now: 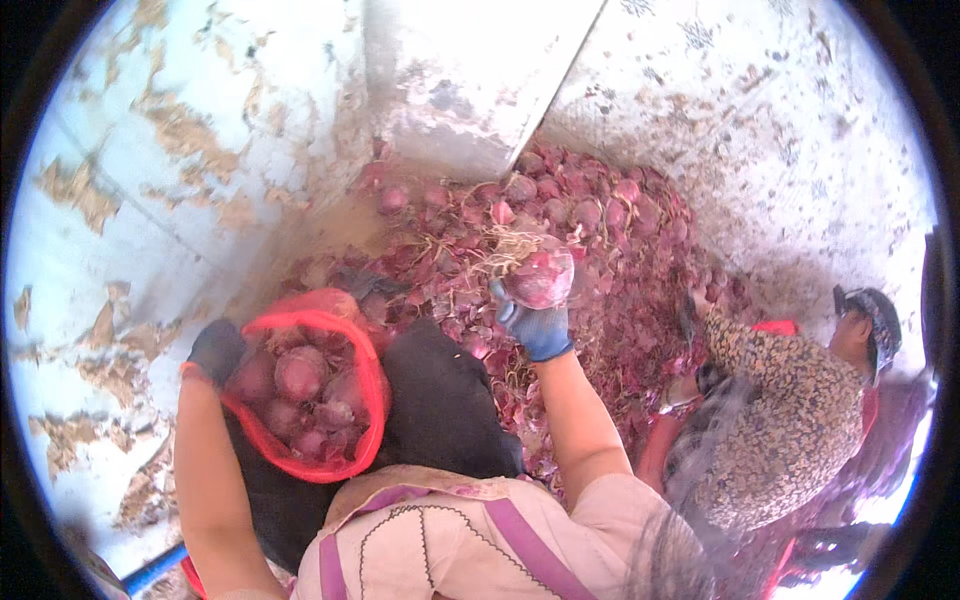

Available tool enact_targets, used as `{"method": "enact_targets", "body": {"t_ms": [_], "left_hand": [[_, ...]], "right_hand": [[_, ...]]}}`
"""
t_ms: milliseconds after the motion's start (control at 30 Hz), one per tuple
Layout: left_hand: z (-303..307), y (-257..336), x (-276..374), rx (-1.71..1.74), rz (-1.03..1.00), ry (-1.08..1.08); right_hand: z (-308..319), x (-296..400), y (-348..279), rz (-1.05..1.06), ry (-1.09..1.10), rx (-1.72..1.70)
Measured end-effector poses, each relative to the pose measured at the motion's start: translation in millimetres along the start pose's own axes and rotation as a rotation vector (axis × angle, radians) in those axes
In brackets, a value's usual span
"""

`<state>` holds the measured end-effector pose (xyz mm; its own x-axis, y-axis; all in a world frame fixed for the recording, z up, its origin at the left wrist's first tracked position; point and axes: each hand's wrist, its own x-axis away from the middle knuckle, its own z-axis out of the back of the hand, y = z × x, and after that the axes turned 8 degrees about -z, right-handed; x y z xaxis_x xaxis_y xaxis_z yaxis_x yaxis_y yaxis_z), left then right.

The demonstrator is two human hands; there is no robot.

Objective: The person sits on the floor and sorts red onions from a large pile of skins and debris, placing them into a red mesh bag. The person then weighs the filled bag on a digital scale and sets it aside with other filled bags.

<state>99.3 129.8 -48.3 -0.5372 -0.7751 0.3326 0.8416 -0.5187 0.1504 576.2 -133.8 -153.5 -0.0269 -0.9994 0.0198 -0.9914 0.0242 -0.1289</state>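
Note:
My right hand, in a blue-grey knitted glove, holds a large red onion with dry roots over the onion pile. My left hand, in a dark glove, is at the left rim of a red mesh bag; its fingers are partly hidden, so its grip cannot be told. The bag stands open between my left arm and my dark-clothed knee, with several red onions inside. Beyond my hands, loose red onions lie among dry skins and roots.
A co-worker in a patterned top crouches at the right, one hand near the pile. Stained walls with peeling patches rise at the left and right, and a pale panel stands at the back. Onion skins cover the floor.

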Motion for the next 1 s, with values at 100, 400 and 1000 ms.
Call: {"method": "enact_targets", "body": {"t_ms": [100,400,1000], "left_hand": [[19.0,36.8,12.6,-0.229,-0.062,0.208],[48.0,48.0,-13.1,0.359,-0.192,0.57],[15.0,48.9,-11.5,0.422,-0.12,0.879]], "right_hand": [[0.4,-7.2,25.8,0.103,0.25,0.134],[-200.7,-68.1,126.5,0.457,-0.073,1.622],[38.4,-112.1,-44.3,0.405,0.469,2.274]]}}
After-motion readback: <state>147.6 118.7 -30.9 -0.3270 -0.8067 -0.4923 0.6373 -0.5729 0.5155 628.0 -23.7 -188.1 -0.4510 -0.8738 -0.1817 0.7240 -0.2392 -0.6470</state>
